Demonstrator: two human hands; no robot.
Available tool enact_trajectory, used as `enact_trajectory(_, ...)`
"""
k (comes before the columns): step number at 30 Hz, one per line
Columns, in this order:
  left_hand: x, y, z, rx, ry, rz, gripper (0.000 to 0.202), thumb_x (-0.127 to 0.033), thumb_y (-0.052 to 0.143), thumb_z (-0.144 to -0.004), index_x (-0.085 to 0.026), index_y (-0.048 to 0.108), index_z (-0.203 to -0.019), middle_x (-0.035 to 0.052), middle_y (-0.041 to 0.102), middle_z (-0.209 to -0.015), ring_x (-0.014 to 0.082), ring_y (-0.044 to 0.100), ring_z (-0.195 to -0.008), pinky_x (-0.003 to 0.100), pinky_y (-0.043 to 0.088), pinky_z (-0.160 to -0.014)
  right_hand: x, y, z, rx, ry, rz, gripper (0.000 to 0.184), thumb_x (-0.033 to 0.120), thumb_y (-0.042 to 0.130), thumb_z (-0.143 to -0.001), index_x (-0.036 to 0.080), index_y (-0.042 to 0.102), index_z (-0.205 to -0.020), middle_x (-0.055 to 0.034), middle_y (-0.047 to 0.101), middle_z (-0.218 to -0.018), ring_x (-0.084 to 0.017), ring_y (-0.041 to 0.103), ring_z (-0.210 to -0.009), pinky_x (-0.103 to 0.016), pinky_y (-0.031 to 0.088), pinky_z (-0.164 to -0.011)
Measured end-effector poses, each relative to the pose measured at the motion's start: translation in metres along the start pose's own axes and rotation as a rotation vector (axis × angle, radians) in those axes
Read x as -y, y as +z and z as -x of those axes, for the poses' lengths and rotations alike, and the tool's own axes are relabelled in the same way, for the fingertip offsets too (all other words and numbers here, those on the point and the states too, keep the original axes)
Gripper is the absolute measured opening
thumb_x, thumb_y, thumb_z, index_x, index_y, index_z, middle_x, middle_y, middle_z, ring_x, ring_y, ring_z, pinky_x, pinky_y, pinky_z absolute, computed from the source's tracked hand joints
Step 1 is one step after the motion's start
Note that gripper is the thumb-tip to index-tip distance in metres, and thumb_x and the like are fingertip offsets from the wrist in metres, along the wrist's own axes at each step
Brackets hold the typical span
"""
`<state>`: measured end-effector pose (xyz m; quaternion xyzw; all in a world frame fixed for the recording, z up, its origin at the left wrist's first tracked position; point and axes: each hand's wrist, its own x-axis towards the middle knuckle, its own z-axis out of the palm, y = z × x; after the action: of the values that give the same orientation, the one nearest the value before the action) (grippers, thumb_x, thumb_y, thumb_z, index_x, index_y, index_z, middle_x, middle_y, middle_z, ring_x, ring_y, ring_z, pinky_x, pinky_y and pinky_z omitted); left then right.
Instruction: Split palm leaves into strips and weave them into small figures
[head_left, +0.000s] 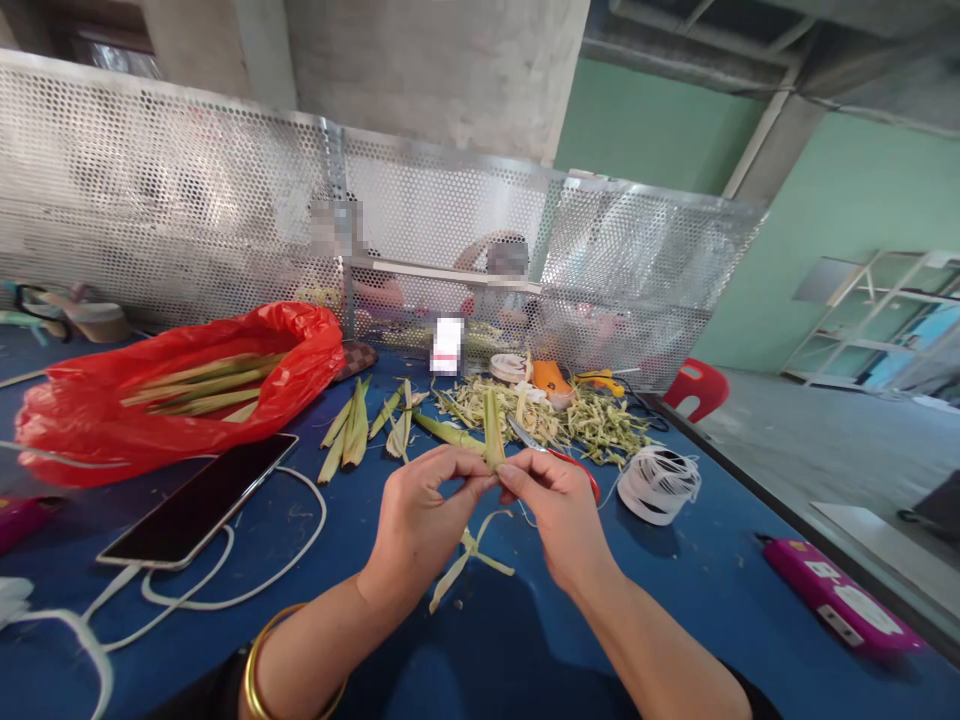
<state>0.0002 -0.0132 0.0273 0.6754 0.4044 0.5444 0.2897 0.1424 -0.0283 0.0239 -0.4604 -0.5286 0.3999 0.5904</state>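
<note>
Pinching leaf strip (493, 432): left hand (420, 520), right hand (559, 510) | scissors (551, 452) just behind | table edge (757, 490) right

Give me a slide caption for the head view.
Both hands pinch a green leaf strip above a blue table.

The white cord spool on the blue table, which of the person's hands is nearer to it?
Right. The right hand is just left of the white cord spool, not touching it; the left hand is farther left, beyond the right hand.
</note>
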Motion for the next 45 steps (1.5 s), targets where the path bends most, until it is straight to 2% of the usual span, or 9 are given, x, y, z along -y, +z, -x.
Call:
enact_trajectory(5,-0.002,-0.001,0.001,0.097,-0.191,0.159,0.010,-0.027,0.069,-0.069,-0.021,0.063,-0.063,-0.0004,0.066,-0.064,0.0138,0.059,-0.062,0.024,0.047,-0.061,0.005,-0.001,0.000,0.052,-0.100,0.041,0.017,0.024,0.064,-0.074,0.018,0.062,-0.059,0.0023,0.055,-0.058,-0.012,0.052,-0.056,-0.024,0.042,-0.056)
enact_trajectory(10,-0.002,0.000,-0.001,0.189,-0.338,0.398,0.014,-0.024,0.071,-0.067,-0.020,0.062,-0.077,-0.0020,0.065,-0.063,0.0132,0.061,-0.063,0.024,0.048,-0.063,0.007,-0.001,0.000,0.118,-0.051,-0.056,0.017,0.024,0.063,-0.075,0.018,0.062,-0.058,0.0015,0.057,-0.058,-0.012,0.053,-0.057,-0.026,0.044,-0.058)
enact_trajectory(13,0.000,0.001,-0.002,0.164,-0.334,0.352,0.014,-0.028,0.072,-0.067,-0.017,0.063,-0.068,0.0007,0.067,-0.066,0.0135,0.061,-0.064,0.023,0.047,-0.063,0.004,-0.001,0.000,0.126,-0.007,-0.074,0.019,0.026,0.063,-0.075,0.017,0.062,-0.059,0.0011,0.057,-0.056,-0.013,0.053,-0.057,-0.026,0.044,-0.058)
enact_trajectory(17,0.005,0.001,-0.001,0.091,-0.247,0.159,0.017,-0.033,0.070,-0.068,-0.017,0.064,-0.066,0.0002,0.064,-0.064,0.0123,0.056,-0.060,0.022,0.043,-0.057,0.001,-0.001,0.000,0.030,0.025,-0.013,0.016,0.027,0.066,-0.072,0.017,0.062,-0.061,0.0025,0.055,-0.055,-0.011,0.051,-0.056,-0.024,0.043,-0.058)
enact_trajectory(24,0.007,-0.001,-0.001,0.164,-0.084,0.001,0.017,-0.027,0.060,-0.077,-0.016,0.057,-0.064,-0.0027,0.054,-0.060,0.0097,0.048,-0.059,0.021,0.037,-0.055,0.001,0.001,0.001,-0.025,0.041,0.038,0.013,0.026,0.068,-0.070,0.016,0.064,-0.062,0.0025,0.057,-0.056,-0.011,0.050,-0.056,-0.023,0.040,-0.056)
enact_trajectory(27,0.007,0.002,-0.001,0.207,-0.134,0.116,0.018,-0.027,0.060,-0.077,-0.016,0.054,-0.064,-0.0035,0.051,-0.061,0.0091,0.046,-0.060,0.021,0.037,-0.056,-0.002,0.001,0.001,-0.013,0.008,0.037,0.016,0.025,0.064,-0.073,0.017,0.061,-0.060,0.0035,0.054,-0.054,-0.010,0.048,-0.054,-0.023,0.039,-0.054)
enact_trajectory(31,0.005,0.005,-0.002,0.231,-0.314,0.345,0.017,-0.029,0.063,-0.076,-0.016,0.054,-0.069,-0.0025,0.056,-0.065,0.0102,0.052,-0.064,0.022,0.041,-0.062,-0.001,-0.001,-0.001,0.002,0.034,0.002,0.017,0.026,0.063,-0.074,0.016,0.061,-0.061,0.0034,0.054,-0.054,-0.010,0.050,-0.054,-0.023,0.040,-0.056)
enact_trajectory(39,0.000,0.002,-0.003,0.272,-0.491,0.492,0.017,-0.029,0.065,-0.074,-0.015,0.059,-0.069,0.0004,0.063,-0.067,0.0105,0.057,-0.067,0.021,0.045,-0.067,-0.001,-0.004,-0.003,0.012,-0.024,0.153,0.019,0.030,0.059,-0.078,0.017,0.060,-0.065,0.0028,0.054,-0.056,-0.012,0.050,-0.057,-0.024,0.040,-0.057)
enact_trajectory(45,0.002,0.007,-0.001,0.150,-0.499,0.490,0.016,-0.025,0.074,-0.065,-0.014,0.062,-0.065,-0.0033,0.059,-0.059,0.0090,0.055,-0.060,0.021,0.046,-0.064,-0.007,-0.002,-0.001,-0.004,-0.060,0.339,0.021,0.032,0.055,-0.082,0.018,0.058,-0.067,0.0019,0.053,-0.058,-0.013,0.049,-0.056,-0.024,0.041,-0.054)
